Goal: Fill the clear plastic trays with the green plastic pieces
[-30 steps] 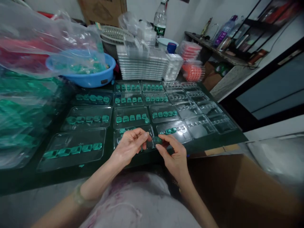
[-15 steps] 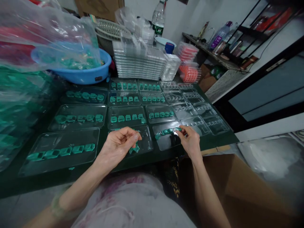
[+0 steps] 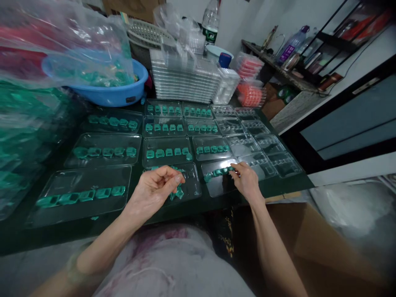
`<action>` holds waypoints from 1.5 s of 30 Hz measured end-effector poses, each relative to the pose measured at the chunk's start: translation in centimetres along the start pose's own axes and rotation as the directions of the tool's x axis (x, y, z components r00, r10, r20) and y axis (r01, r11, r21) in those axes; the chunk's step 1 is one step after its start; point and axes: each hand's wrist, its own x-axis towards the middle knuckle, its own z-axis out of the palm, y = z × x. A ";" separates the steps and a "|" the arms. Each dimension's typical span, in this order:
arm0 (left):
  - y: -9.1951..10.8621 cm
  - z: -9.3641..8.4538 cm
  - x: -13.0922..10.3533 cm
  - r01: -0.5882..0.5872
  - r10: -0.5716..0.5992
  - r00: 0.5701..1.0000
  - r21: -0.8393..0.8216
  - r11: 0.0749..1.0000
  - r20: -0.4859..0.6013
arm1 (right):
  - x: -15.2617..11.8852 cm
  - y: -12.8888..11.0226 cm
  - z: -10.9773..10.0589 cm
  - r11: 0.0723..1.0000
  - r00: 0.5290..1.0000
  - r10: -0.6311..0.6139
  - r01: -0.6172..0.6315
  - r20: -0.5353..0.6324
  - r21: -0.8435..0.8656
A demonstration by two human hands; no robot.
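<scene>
My left hand (image 3: pixel 161 183) is closed in a pinch above a clear plastic tray (image 3: pixel 193 181). What its fingertips hold, if anything, is hidden. Loose green translucent pieces (image 3: pixel 177 193) lie in that tray, just under the fingers. My right hand (image 3: pixel 246 179) pinches a green piece (image 3: pixel 230 169) at the right end of a row in another clear tray (image 3: pixel 216 189). More green pieces (image 3: pixel 216 171) fill the rest of this row. Behind my hands, similar trays (image 3: pixel 167 142) each carry a row of green pieces.
Trays without green pieces (image 3: pixel 262 165) lie to the right. Stacked clear trays (image 3: pixel 185 82) and a blue basin (image 3: pixel 102 97) of green pieces stand at the back. Bagged green pieces (image 3: pixel 24 123) crowd the left. An open cardboard box (image 3: pixel 321 239) is below the table's right edge.
The view has shifted slightly. My right fingers have brought the green piece down to the end of the row. My left hand stays in its pinch at almost the same place.
</scene>
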 end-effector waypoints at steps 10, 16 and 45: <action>1.1 -2.2 0.4 -0.204 0.200 0.953 0.006 0.979 -0.227 | -0.4 -0.7 0.0 0.990 1.000 0.003 -0.003 0.000 -0.142; 0.0 -5.4 0.0 -0.247 0.309 0.916 0.246 0.937 -0.257 | -1.8 -1.4 -1.7 0.992 0.962 -0.002 0.038 -0.274 0.123; -3.5 -5.3 -1.0 -0.408 0.340 0.911 0.620 0.670 0.233 | -4.0 -17.5 1.6 0.860 0.885 -0.466 0.455 -0.010 0.232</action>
